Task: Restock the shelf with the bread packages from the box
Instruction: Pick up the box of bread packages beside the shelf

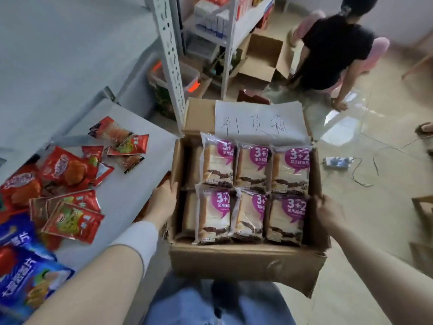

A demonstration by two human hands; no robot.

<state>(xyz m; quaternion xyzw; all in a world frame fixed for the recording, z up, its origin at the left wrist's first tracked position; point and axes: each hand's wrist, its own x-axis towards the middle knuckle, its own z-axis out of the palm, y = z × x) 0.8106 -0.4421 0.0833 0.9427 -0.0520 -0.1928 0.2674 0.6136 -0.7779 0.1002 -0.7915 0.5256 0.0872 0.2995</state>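
Floor (375, 219) open rightward, left hand (164, 197) and right hand (328, 212) grip opposite box (246, 261) edges (6 bread packages (254, 165)).

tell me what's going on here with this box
A person grips an open cardboard box by its side walls, left hand on the left wall, right hand on the right. It is packed with purple-labelled bread packages. The shelf beside it holds red snack packets. Another person stands further off.

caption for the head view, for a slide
Left hand and right hand grip the sides of a cardboard box of bread packages beside a shelf holding red snack packets
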